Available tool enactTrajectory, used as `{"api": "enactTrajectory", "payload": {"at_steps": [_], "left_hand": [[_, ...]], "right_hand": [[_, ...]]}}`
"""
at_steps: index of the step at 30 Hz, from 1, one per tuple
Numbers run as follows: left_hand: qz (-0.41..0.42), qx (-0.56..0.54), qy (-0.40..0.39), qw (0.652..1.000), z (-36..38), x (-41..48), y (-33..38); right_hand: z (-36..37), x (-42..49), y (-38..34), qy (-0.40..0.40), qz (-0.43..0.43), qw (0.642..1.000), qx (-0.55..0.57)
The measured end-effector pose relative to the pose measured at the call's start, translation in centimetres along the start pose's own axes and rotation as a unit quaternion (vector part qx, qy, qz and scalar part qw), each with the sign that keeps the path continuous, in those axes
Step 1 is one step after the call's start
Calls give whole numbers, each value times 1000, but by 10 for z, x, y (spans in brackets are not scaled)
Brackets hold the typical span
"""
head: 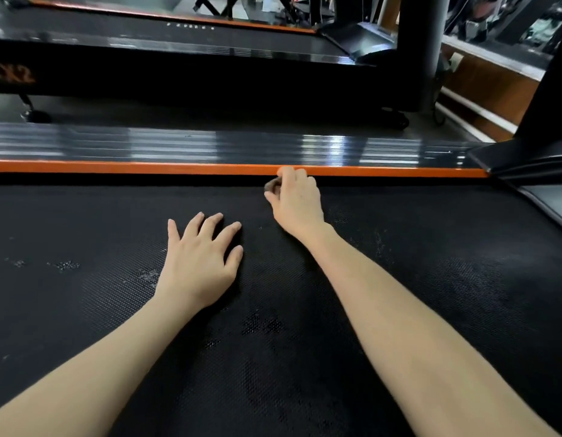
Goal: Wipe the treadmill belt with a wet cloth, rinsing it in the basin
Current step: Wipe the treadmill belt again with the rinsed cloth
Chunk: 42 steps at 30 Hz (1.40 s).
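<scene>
On belt (pixel 431 294): right hand (pixel 297 200) grips cloth (pixel 271 185), left hand (pixel 199 263) flat.

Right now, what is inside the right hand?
The right hand curls round a small grey-brown wad, likely the cloth, at the far edge of the belt beside the orange strip. The fingers cover most of it; whether it is wet cannot be told.

black dimpled belt (pixel 115 310), orange stripe (pixel 147 167), grey-brown cloth (pixel 271 186)

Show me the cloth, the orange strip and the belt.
cloth (pixel 271 186): head view, its visible bunched end.
orange strip (pixel 115 167): head view, its left stretch.
belt (pixel 84 222): head view, bare left part.
</scene>
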<state>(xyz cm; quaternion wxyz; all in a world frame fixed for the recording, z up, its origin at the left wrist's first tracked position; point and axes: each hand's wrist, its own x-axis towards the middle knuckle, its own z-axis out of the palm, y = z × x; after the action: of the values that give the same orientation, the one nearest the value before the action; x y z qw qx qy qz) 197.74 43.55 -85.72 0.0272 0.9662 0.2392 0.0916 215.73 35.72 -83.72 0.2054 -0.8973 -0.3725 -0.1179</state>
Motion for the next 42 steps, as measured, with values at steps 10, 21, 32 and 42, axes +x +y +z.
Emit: {"api": "enactTrajectory", "payload": {"at_steps": [10,21,32,42], "left_hand": [[-1,-3,3,1000,1,-1,0],[2,-6,8,1000,0,-2,0],[1,-14,15,1000,1,-1,-1],[4,-4,10,1000,-7,-1,1]], "right_hand": [[-13,-4,28,-13,60,998,-2],[-56,-134,30,0,-104,994,-28],[-72,-197,-19,-33,-114,993,21],[-86,-169,76,22,34,994,-102]]}}
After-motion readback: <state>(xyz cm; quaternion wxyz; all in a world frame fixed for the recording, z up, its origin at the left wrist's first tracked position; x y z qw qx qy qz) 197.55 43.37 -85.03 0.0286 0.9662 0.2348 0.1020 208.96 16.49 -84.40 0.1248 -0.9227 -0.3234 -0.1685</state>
